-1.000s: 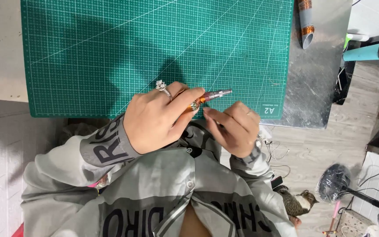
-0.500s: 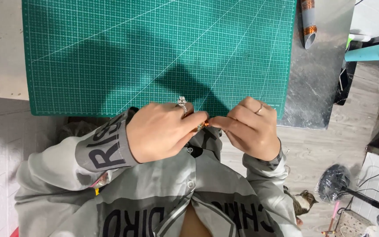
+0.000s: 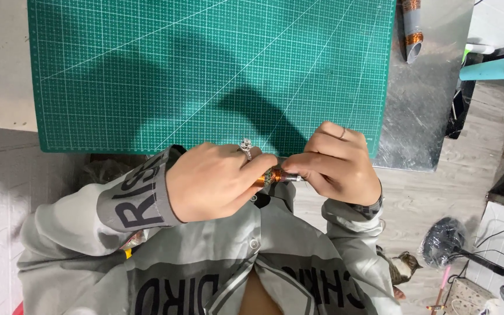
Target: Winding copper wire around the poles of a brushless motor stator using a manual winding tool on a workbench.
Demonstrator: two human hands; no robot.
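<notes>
Both my hands hold one small grey tube wound with copper wire point(image 3: 275, 175), close to my chest at the near edge of the green cutting mat point(image 3: 205, 76). My left hand point(image 3: 217, 181), with a ring on one finger, wraps around the tube's left end. Fingertips of my right hand point(image 3: 339, 163) pinch its right end. Most of the tube is hidden inside the two hands; only a short orange and silver stretch shows between them.
A second grey tube with copper windings point(image 3: 410, 29) lies on the metal table top point(image 3: 427, 105) beyond the mat's right edge. A teal cylinder point(image 3: 494, 68) sticks out at the far right. Cables, a dark round object and a cat point(image 3: 401, 268) are on the floor.
My hands have drawn back from over the mat towards my chest. The tube, earlier sticking out past my fingers, is now gripped at both ends, with my right hand closed over its tip.
</notes>
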